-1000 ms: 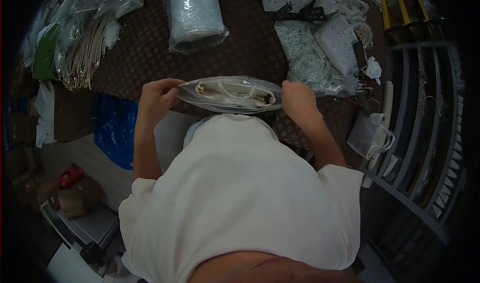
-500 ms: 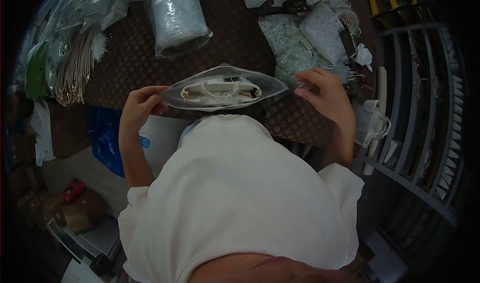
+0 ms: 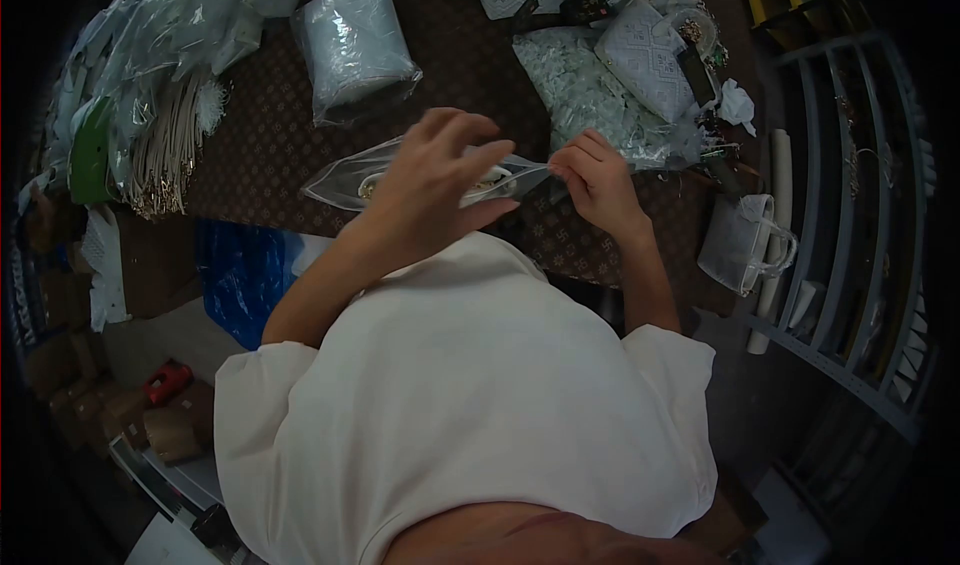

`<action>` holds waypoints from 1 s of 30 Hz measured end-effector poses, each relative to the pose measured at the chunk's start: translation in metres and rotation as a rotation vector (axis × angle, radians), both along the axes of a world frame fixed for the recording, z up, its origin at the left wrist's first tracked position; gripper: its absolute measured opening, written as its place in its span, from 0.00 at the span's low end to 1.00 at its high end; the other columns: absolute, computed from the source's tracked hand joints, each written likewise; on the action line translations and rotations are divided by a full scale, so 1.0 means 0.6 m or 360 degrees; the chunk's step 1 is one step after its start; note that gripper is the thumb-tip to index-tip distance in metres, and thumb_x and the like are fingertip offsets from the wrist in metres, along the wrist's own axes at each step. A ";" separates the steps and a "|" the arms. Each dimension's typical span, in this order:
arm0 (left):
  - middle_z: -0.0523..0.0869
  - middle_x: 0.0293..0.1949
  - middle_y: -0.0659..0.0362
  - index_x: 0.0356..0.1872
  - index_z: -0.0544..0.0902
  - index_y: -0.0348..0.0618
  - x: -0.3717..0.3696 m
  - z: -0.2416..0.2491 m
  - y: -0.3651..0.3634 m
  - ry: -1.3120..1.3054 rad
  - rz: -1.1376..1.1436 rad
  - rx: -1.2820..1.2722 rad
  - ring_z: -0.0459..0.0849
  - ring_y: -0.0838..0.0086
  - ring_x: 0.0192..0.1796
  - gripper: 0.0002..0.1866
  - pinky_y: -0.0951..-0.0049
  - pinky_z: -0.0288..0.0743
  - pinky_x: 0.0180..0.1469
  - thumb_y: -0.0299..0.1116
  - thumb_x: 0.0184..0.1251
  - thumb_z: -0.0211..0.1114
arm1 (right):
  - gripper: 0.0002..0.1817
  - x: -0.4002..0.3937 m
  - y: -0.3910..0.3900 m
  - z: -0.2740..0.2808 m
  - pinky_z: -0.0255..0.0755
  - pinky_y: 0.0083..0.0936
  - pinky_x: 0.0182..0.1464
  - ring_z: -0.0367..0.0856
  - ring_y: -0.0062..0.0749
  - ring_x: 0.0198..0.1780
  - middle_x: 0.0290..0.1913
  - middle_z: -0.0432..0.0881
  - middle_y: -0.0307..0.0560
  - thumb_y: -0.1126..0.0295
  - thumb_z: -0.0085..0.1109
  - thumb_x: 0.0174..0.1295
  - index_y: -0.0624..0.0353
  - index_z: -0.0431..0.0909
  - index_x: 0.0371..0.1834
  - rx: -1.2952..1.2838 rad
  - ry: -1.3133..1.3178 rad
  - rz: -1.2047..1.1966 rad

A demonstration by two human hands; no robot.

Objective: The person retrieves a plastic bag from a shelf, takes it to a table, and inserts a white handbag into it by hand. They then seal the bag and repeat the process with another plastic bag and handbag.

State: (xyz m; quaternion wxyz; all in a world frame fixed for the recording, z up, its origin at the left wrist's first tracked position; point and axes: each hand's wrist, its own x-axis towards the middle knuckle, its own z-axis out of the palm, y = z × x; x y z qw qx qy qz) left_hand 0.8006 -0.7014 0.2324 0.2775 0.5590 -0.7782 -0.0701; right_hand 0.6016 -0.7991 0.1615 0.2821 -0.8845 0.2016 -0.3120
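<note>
A clear plastic bag (image 3: pixel 335 180) lies at the table's near side, its mouth facing me. Inside it sits a small white handbag (image 3: pixel 370 185), mostly hidden behind my hand. My left hand (image 3: pixel 425 180) is over the middle of the plastic bag with thumb and fingers apart, holding nothing. At the bag's right corner, my right hand (image 3: pixel 598 183) pinches the plastic edge between thumb and fingers.
A wrapped white packet (image 3: pixel 355 40) lies beyond the bag. Several pale straps (image 3: pixel 165 145) and plastic sleeves are heaped at left. White patterned pouches (image 3: pixel 645 60) rest on a pile of small clear packets (image 3: pixel 590 90). A grey rack (image 3: pixel 850 205) stands at right.
My left hand has let go of the bag's left corner and moved right, over its middle. My right hand has moved left and closed on the right corner. The bag's mouth has narrowed.
</note>
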 end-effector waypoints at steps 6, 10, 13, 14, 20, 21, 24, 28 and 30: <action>0.79 0.29 0.57 0.29 0.81 0.41 -0.034 -0.064 -0.061 0.0049 -0.0204 0.0442 0.78 0.66 0.34 0.06 0.69 0.71 0.37 0.29 0.49 0.63 | 0.05 -0.020 0.003 -0.019 0.68 0.26 0.33 0.72 0.36 0.31 0.29 0.74 0.45 0.80 0.59 0.47 0.63 0.75 0.28 0.0221 -0.0166 -0.0025; 0.79 0.25 0.56 0.27 0.82 0.38 -0.035 -0.067 -0.071 0.0157 -0.0212 0.0422 0.78 0.66 0.28 0.04 0.72 0.72 0.30 0.26 0.49 0.62 | 0.06 -0.028 0.004 -0.027 0.68 0.26 0.34 0.72 0.35 0.32 0.29 0.74 0.45 0.79 0.60 0.48 0.63 0.75 0.30 0.0313 -0.0218 -0.0071; 0.80 0.24 0.57 0.27 0.82 0.38 -0.046 -0.068 -0.079 0.0251 -0.0316 0.0454 0.78 0.66 0.26 0.05 0.71 0.72 0.30 0.27 0.49 0.63 | 0.06 -0.019 0.001 -0.022 0.67 0.26 0.33 0.72 0.36 0.33 0.29 0.73 0.45 0.80 0.59 0.47 0.63 0.75 0.30 0.0222 -0.0209 -0.0010; 0.80 0.24 0.57 0.27 0.82 0.38 -0.047 -0.068 -0.083 0.0243 -0.0312 0.0457 0.78 0.66 0.26 0.05 0.71 0.72 0.30 0.27 0.49 0.63 | 0.06 -0.017 -0.002 -0.025 0.67 0.26 0.33 0.71 0.37 0.32 0.29 0.73 0.45 0.81 0.58 0.46 0.63 0.74 0.29 0.0168 -0.0199 -0.0001; 0.80 0.24 0.57 0.25 0.82 0.36 -0.043 -0.064 -0.096 0.0426 -0.0355 0.0690 0.78 0.69 0.24 0.05 0.75 0.72 0.28 0.26 0.47 0.63 | 0.05 -0.014 0.004 -0.023 0.66 0.27 0.33 0.70 0.38 0.32 0.28 0.73 0.45 0.82 0.56 0.45 0.63 0.72 0.26 0.0085 -0.0301 -0.0031; 0.79 0.23 0.57 0.25 0.82 0.36 -0.040 -0.066 -0.092 0.0411 -0.0361 0.0598 0.78 0.69 0.23 0.04 0.75 0.73 0.27 0.25 0.47 0.63 | 0.05 -0.013 0.007 -0.022 0.66 0.26 0.32 0.70 0.38 0.31 0.27 0.72 0.45 0.83 0.54 0.45 0.63 0.72 0.25 0.0043 -0.0343 -0.0069; 0.79 0.23 0.57 0.25 0.82 0.36 -0.018 -0.074 -0.079 0.0367 -0.0329 0.0476 0.78 0.70 0.24 0.04 0.76 0.73 0.28 0.24 0.46 0.63 | 0.05 -0.019 0.007 -0.031 0.67 0.26 0.33 0.71 0.38 0.32 0.27 0.72 0.46 0.82 0.55 0.46 0.62 0.72 0.26 0.0082 -0.0372 -0.0212; 0.79 0.26 0.56 0.26 0.82 0.37 -0.007 -0.076 -0.069 0.0357 -0.0299 0.0404 0.79 0.69 0.28 0.05 0.75 0.74 0.30 0.24 0.46 0.64 | 0.04 -0.015 0.005 -0.021 0.67 0.26 0.33 0.71 0.38 0.32 0.27 0.72 0.45 0.81 0.56 0.47 0.62 0.73 0.26 0.0377 -0.0357 -0.0198; 0.79 0.27 0.56 0.27 0.82 0.37 -0.010 -0.079 -0.070 0.0356 -0.0326 0.0389 0.79 0.69 0.29 0.05 0.75 0.74 0.30 0.24 0.46 0.64 | 0.04 -0.012 -0.002 -0.017 0.67 0.27 0.33 0.71 0.38 0.32 0.27 0.72 0.46 0.80 0.57 0.47 0.62 0.73 0.26 0.0330 -0.0269 -0.0149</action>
